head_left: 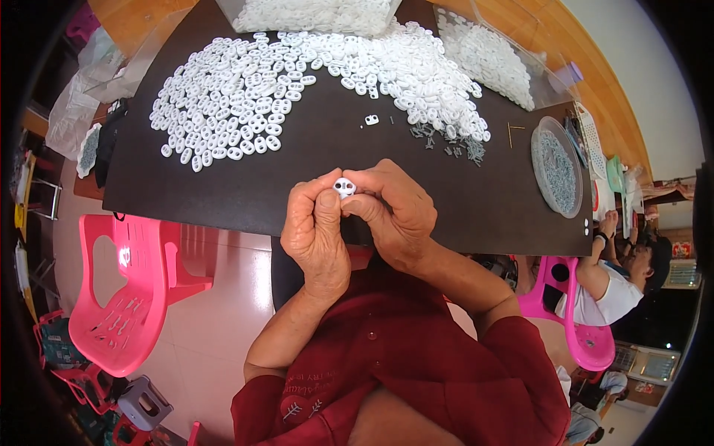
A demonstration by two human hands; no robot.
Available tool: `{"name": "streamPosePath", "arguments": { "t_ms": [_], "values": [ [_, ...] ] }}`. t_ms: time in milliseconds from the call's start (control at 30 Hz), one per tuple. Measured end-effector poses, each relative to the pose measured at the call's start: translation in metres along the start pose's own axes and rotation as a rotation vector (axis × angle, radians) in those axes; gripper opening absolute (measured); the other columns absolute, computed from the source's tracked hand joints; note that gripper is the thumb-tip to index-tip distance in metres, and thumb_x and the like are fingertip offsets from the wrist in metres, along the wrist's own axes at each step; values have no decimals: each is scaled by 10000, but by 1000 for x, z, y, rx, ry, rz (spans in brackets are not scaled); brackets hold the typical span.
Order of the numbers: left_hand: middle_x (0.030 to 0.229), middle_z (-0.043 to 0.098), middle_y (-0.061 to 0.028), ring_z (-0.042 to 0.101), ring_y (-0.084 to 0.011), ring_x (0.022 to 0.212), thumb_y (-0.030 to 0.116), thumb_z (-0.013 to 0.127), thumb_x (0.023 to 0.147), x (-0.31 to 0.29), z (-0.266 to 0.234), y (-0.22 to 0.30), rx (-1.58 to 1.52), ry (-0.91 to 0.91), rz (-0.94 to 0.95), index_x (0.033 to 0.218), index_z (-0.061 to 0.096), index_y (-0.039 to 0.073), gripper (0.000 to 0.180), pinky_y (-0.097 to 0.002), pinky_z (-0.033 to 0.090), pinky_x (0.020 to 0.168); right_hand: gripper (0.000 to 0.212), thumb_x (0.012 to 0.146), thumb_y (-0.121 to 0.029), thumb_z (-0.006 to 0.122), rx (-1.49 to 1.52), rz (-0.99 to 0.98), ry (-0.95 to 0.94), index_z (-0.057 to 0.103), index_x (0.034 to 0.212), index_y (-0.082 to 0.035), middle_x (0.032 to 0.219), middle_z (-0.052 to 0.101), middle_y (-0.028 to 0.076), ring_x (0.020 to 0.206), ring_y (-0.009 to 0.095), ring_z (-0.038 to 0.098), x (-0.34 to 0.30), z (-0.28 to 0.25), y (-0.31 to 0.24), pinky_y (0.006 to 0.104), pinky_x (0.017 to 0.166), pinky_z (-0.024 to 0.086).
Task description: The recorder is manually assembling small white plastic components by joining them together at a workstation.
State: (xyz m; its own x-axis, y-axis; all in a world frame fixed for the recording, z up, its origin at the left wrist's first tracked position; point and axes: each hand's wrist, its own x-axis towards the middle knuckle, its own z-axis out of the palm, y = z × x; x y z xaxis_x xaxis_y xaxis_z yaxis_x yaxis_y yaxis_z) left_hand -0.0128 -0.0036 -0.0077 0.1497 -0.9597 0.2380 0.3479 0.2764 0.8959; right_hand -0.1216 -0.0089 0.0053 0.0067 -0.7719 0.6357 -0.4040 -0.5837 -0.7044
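Note:
Between my two hands, just above the table's near edge, is a small white oval plastic piece with two dark holes (343,186). My left hand (317,234) pinches it between thumb and fingers on one side. From the other side my right hand (392,212) grips it the same way, so both hands are closed on it. Farther off, a single white two-holed piece (372,120) lies apart on the dark table (327,141). Small grey pins (467,147) lie loose to the right of it, beside the edge of a white heap.
White two-holed pieces lie in a left pile (223,97) and a right pile (424,70). Clear bins (487,59) stand behind. At right is a round tub of grey pins (556,171). A pink chair (123,297) stands left; another person (613,286) sits right.

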Motion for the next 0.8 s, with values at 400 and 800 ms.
{"name": "streamPosePath", "arguments": {
  "t_ms": [400, 800],
  "values": [
    [904, 567, -14, 521, -56, 778, 114, 500, 964, -2, -1, 4, 26, 9, -18, 1056, 600, -12, 186, -193, 450, 700, 248, 812, -73, 682, -28, 15, -24, 607, 1036, 5, 792, 572, 51, 655, 127, 512, -3, 3, -3, 238, 568, 416],
    [994, 597, -54, 531, -86, 890, 132, 497, 965, -6, -3, 6, -89, -21, -46, 1070, 580, -29, 210, -230, 433, 818, 214, 876, -134, 624, -79, -66, 65, 586, 1021, 20, 823, 597, 77, 649, 156, 513, -4, 9, -5, 259, 534, 418]
  ]
}}
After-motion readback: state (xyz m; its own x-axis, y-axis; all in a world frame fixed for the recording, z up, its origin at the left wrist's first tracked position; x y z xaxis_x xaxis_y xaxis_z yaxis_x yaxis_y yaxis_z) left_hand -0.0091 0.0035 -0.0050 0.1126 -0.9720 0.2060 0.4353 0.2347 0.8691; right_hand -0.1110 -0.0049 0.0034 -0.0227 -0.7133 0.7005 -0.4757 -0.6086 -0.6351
